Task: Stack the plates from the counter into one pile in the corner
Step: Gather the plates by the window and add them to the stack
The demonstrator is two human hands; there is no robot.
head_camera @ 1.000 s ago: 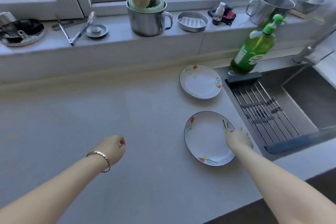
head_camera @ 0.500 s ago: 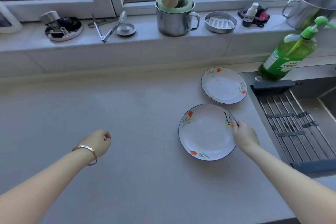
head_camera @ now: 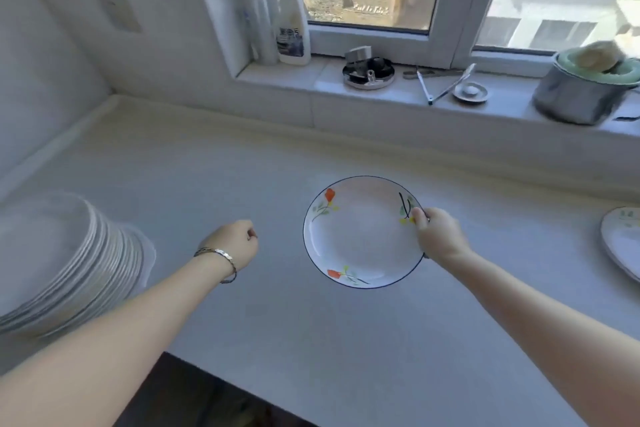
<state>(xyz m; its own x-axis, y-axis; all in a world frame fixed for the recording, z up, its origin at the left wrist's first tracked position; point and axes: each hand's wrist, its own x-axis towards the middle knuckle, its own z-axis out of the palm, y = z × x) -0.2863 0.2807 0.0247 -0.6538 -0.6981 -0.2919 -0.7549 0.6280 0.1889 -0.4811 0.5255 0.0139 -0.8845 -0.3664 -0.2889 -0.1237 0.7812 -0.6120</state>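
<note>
My right hand (head_camera: 438,234) grips the right rim of a white plate with orange flowers and a dark edge (head_camera: 360,236), held just above the grey counter (head_camera: 242,166). A tall pile of white plates (head_camera: 65,260) stands at the far left of the counter, blurred. My left hand (head_camera: 235,244), wearing a bracelet, hovers between the pile and the held plate with its fingers curled and nothing in them. A second flowered plate (head_camera: 623,246) lies on the counter at the right edge, partly cut off.
The windowsill behind holds two spray bottles (head_camera: 289,21), a round metal dish (head_camera: 369,71), tongs (head_camera: 445,85), a small metal lid (head_camera: 470,92) and a steel mug (head_camera: 585,90) stuffed with sponges. A tiled wall closes the left side. The counter's front edge runs diagonally below my arms.
My right hand has lifted the flowered plate and carried it left, away from the sink. The view has swung left, bringing the plate pile and corner wall into sight.
</note>
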